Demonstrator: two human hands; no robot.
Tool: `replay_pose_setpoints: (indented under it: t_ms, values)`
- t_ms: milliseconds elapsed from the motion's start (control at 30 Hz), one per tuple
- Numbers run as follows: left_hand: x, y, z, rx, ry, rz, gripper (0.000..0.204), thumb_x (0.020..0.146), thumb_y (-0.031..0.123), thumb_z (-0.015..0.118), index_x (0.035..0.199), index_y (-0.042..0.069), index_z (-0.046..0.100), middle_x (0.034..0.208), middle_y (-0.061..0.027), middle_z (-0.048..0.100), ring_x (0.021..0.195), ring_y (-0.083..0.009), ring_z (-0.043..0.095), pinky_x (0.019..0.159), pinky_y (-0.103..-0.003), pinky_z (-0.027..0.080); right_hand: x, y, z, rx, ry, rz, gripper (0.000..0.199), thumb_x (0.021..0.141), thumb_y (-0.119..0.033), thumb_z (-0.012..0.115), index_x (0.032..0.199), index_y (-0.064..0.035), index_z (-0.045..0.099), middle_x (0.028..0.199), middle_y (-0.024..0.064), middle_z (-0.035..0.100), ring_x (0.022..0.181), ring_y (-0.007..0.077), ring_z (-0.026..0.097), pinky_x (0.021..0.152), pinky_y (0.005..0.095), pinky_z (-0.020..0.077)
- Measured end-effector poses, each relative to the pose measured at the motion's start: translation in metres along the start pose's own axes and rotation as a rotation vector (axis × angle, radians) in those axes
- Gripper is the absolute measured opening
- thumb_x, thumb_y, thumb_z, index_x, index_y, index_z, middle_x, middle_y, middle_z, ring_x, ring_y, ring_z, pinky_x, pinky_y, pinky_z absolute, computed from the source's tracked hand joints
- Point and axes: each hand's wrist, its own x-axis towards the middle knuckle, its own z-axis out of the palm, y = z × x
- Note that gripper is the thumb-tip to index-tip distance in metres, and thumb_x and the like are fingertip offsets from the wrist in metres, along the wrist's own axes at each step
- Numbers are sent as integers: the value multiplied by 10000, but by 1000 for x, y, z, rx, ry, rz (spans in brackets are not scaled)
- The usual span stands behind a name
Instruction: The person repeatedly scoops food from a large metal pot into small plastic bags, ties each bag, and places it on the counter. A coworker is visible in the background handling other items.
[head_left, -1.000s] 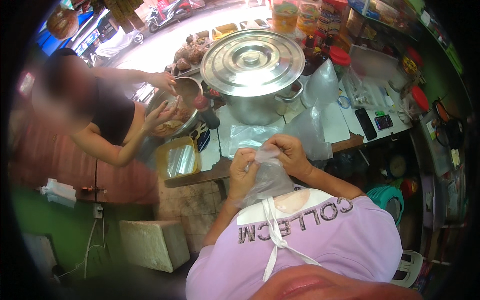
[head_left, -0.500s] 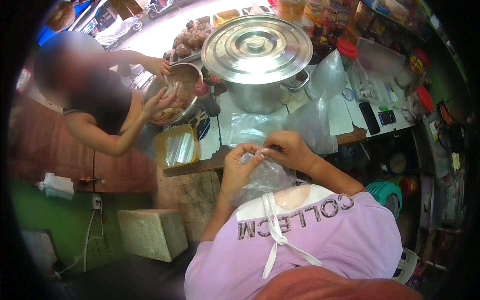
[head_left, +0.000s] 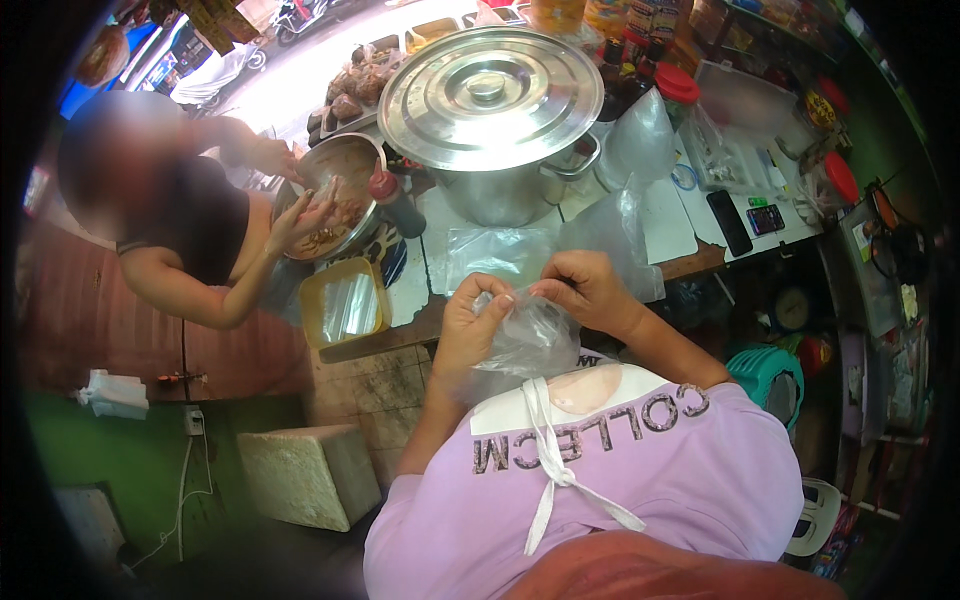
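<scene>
A clear plastic bag (head_left: 525,335) hangs between my two hands, just in front of my chest. My left hand (head_left: 474,322) pinches its upper edge between thumb and fingers. On the other side my right hand (head_left: 585,292) grips the edge the same way, a little apart from the left. Beyond my hands, flat clear plastic bags (head_left: 497,252) lie stacked on the white table (head_left: 432,262). Larger clear bags (head_left: 622,240) stand upright to the right of the stack.
A big lidded metal pot (head_left: 490,110) stands behind the bags. At left a co-worker's hands (head_left: 300,222) are over a metal bowl (head_left: 335,240) of food. Nearby are a sauce bottle (head_left: 397,205) and a yellow tray (head_left: 312,318). Phones (head_left: 730,222) lie at right.
My hands have drawn slightly apart, spreading the bag's edge between them. My view has shifted a little, and the co-worker's hands have parted over the bowl.
</scene>
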Motion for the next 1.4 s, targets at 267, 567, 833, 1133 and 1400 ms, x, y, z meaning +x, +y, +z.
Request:
replay_pose_setpoints:
  t_ms: [267,567,833,1133,1400]
  values:
    - [-9,7,-28,26,-131,-18,129,904,91,686,949,50,572,900,-14,620,814,-75,571,765,-211,465,6,-7,-15,117,-171,-85,82,829,-68,716,892,-21,694,775,74,644,693,181,601,631,292,470]
    - [9,-16,2,-383,100,-50,267,875,54,700,1115,20,588,1020,-53,642,883,-113,620,816,-253,517,15,-14,16,-88,74,-240,300,884,-42,633,1179,-81,671,1077,131,622,939,285,592,825,351,464]
    - [17,-32,8,-240,91,141,135,922,113,657,1007,65,563,958,-35,656,877,-115,618,793,-264,514,9,5,8,47,160,-132,277,965,-128,561,1228,-75,633,1219,165,597,1026,253,587,931,369,453]
    - [51,-27,29,-1009,-719,-101,202,935,193,645,1072,150,503,878,-47,642,763,-135,606,726,-274,537,-20,42,-79,1413,59,135,214,1010,-281,508,947,-90,578,766,16,582,622,141,558,556,304,495]
    - [138,-108,63,-524,-39,-381,195,924,84,616,1109,141,596,987,-59,624,842,-202,627,778,-391,572,-16,173,-102,690,570,841,172,1005,-249,506,1053,-111,597,769,-7,596,536,98,532,501,253,466]
